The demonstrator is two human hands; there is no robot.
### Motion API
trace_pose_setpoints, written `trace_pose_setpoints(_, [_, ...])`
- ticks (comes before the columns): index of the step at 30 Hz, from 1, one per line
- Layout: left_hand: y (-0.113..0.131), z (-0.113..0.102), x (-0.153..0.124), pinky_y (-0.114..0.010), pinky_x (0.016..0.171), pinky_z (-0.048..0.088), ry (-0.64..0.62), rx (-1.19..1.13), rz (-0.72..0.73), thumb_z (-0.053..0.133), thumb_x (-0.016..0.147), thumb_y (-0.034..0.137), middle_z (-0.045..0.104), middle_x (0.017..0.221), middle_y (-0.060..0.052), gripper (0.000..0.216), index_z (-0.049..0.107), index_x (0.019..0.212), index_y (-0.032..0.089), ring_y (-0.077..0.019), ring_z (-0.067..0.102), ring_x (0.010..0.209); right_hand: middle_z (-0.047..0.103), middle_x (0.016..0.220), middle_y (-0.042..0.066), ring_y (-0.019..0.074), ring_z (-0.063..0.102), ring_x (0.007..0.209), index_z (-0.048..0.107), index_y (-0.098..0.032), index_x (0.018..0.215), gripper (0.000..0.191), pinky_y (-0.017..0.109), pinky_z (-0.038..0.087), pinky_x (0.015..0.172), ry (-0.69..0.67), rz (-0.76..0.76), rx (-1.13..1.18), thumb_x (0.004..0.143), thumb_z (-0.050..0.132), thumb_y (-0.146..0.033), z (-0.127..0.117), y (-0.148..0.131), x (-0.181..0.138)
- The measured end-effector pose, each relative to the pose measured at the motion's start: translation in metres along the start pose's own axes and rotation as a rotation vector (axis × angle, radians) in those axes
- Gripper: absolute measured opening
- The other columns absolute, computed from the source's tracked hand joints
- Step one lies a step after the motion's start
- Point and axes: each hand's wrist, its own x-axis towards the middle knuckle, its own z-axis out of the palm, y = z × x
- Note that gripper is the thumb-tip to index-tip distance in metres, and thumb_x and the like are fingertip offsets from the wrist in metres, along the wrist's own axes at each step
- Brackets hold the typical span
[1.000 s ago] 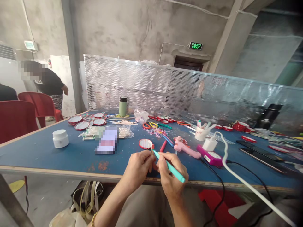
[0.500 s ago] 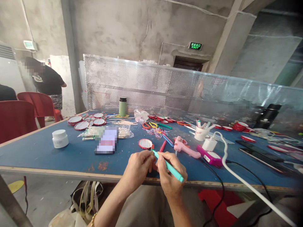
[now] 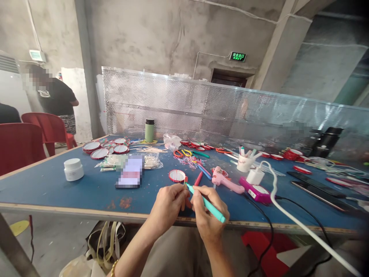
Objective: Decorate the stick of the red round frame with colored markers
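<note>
My right hand (image 3: 209,215) is closed round a teal marker pen (image 3: 206,203), its tip pointing up and left toward my left hand. My left hand (image 3: 168,206) is closed in a pinch on a small thin wooden stick (image 3: 183,196), mostly hidden by the fingers. Both hands hover over the near edge of the blue table (image 3: 86,188). A round red-rimmed mirror (image 3: 177,176) lies just beyond my left hand, with a red pen (image 3: 198,178) beside it.
A pink glue gun (image 3: 225,180), a magenta device (image 3: 256,191) with a white charger and cable (image 3: 288,215), a white jar (image 3: 73,169), a phone (image 3: 131,173), a green flask (image 3: 149,130), scissors, more red mirrors. Red chairs (image 3: 20,142) and a standing person (image 3: 56,102) at left.
My hands stay almost still; the marker tip shifts slightly against the stick. The person at left has edged a little to the left.
</note>
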Motion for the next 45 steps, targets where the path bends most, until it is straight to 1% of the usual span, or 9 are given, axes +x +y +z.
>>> trace_pose_setpoints(3, [0.0003, 0.0003, 0.0003, -0.02, 0.057, 0.033, -0.001, -0.003, -0.004, 0.046, 0.094, 0.029, 0.062, 0.058, 0.003, 0.037, 0.051, 0.059, 0.018, -0.0097, 0.052, 0.055, 0.07, 0.066, 0.0, 0.0143, 0.068, 0.056, 0.067, -0.02, 0.084, 0.016, 0.025, 0.053, 0.058, 0.005, -0.017, -0.006, 0.094, 0.056, -0.026, 0.0002, -0.0002, 0.0009])
trace_pose_setpoints(10, [-0.0006, 0.0003, 0.0013, -0.02, 0.056, 0.032, 0.004, 0.001, -0.011, 0.047, 0.094, 0.03, 0.061, 0.057, 0.003, 0.038, 0.05, 0.058, 0.018, -0.0098, 0.051, 0.054, 0.07, 0.067, 0.0, 0.0146, 0.068, 0.056, 0.067, -0.02, 0.085, 0.016, 0.024, 0.053, 0.056, -0.012, -0.012, -0.013, 0.094, 0.056, -0.027, 0.0011, 0.0002, 0.0009])
trace_pose_setpoints(17, [0.0005, 0.0002, 0.0001, -0.02, 0.056, 0.033, 0.003, -0.006, -0.007, 0.047, 0.093, 0.03, 0.062, 0.057, 0.002, 0.038, 0.05, 0.057, 0.018, -0.01, 0.051, 0.054, 0.069, 0.065, 0.0, 0.0142, 0.067, 0.055, 0.066, -0.02, 0.084, 0.016, 0.025, 0.054, 0.057, -0.01, -0.004, -0.004, 0.094, 0.056, -0.026, 0.0014, 0.0007, 0.0004])
trace_pose_setpoints(24, [-0.0023, 0.0007, 0.0004, -0.02, 0.059, 0.036, -0.003, -0.013, -0.007, 0.046, 0.093, 0.031, 0.064, 0.059, 0.002, 0.034, 0.057, 0.064, 0.018, -0.0114, 0.056, 0.057, 0.069, 0.066, 0.0, 0.0135, 0.066, 0.056, 0.068, -0.019, 0.086, 0.015, 0.024, 0.052, 0.058, 0.031, 0.052, 0.013, 0.094, 0.057, -0.026, 0.0015, 0.0013, -0.0014])
trace_pose_setpoints(29, [-0.0009, 0.0003, 0.0009, -0.019, 0.057, 0.034, 0.0, -0.003, -0.007, 0.046, 0.093, 0.029, 0.063, 0.058, 0.003, 0.036, 0.053, 0.06, 0.018, -0.0101, 0.053, 0.055, 0.069, 0.064, -0.001, 0.0134, 0.066, 0.054, 0.067, -0.02, 0.085, 0.016, 0.024, 0.052, 0.058, 0.008, 0.031, 0.016, 0.094, 0.057, -0.027, 0.0009, 0.0015, -0.0009])
trace_pose_setpoints(37, [-0.0008, -0.0003, 0.0012, -0.02, 0.056, 0.032, 0.003, -0.007, -0.005, 0.047, 0.093, 0.028, 0.062, 0.058, 0.003, 0.037, 0.051, 0.058, 0.018, -0.0094, 0.051, 0.054, 0.069, 0.065, 0.0, 0.0149, 0.068, 0.055, 0.067, -0.02, 0.084, 0.017, 0.025, 0.054, 0.057, -0.002, 0.005, -0.011, 0.094, 0.056, -0.028, 0.0016, 0.0012, 0.0])
trace_pose_setpoints(45, [-0.0026, 0.0006, 0.0004, -0.02, 0.056, 0.032, 0.006, -0.006, 0.005, 0.047, 0.094, 0.028, 0.062, 0.057, 0.003, 0.037, 0.052, 0.059, 0.018, -0.0093, 0.05, 0.054, 0.069, 0.065, -0.001, 0.0142, 0.067, 0.055, 0.066, -0.02, 0.085, 0.014, 0.025, 0.053, 0.057, 0.002, -0.008, -0.004, 0.094, 0.057, -0.026, 0.0024, 0.0012, 0.0005])
